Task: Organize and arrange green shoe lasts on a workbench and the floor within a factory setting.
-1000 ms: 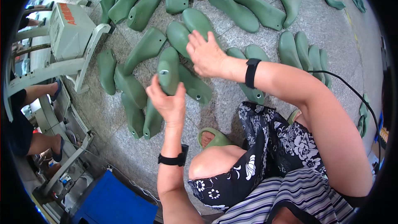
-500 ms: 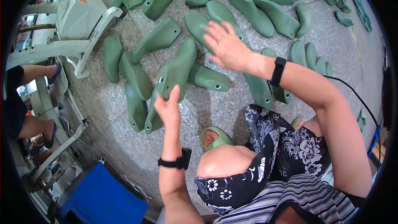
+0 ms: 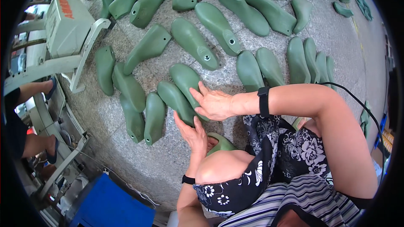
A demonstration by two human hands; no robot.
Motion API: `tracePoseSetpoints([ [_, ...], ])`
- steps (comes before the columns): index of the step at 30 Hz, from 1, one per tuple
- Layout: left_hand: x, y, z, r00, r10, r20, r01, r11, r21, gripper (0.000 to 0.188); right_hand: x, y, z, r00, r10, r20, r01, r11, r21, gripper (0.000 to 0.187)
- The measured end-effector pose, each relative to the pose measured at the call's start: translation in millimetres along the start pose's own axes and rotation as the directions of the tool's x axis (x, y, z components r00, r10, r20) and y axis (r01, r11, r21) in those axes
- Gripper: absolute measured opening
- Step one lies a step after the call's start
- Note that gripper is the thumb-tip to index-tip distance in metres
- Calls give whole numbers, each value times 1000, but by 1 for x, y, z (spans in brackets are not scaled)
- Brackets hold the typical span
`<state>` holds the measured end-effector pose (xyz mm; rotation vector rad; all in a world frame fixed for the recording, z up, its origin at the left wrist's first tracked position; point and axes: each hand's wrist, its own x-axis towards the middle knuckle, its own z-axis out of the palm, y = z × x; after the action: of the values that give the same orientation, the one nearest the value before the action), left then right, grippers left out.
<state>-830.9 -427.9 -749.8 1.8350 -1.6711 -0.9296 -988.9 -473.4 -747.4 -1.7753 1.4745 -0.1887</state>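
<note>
Lined up since the earlier frame, on the floor (image 3: pixel 126 159) before us, two green shoe lasts (image 3: pixel 175 99) lie side by side. They seem stiff, smooth, slightly slippery; heels look best to hold. Our left hand (image 3: pixel 192 135) and right hand (image 3: pixel 214 104) spread fingers over those heels; how firmly, we cannot tell.

Striped top (image 3: pixel 290 199) (black wristbands (image 3: pixel 263 101))

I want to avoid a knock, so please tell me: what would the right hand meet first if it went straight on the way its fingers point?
The right hand would first meet the green shoe last just left of it, which it seems to touch, though depth is unclear.
</note>
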Motion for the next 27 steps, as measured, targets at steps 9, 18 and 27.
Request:
tracePoseSetpoints([
  [9,18,27,13,989,-57,135,15,957,290,53,27,57,-145,940,80,-332,-156,966,-208,61],
  [18,22,26,27,997,-48,63,18,913,408,60,33,50,-97,957,137,-256,-215,928,-305,76],
  [27,25,23,21,990,-135,47,91,848,522,54,25,72,-98,951,105,-291,-168,965,-201,43],
])
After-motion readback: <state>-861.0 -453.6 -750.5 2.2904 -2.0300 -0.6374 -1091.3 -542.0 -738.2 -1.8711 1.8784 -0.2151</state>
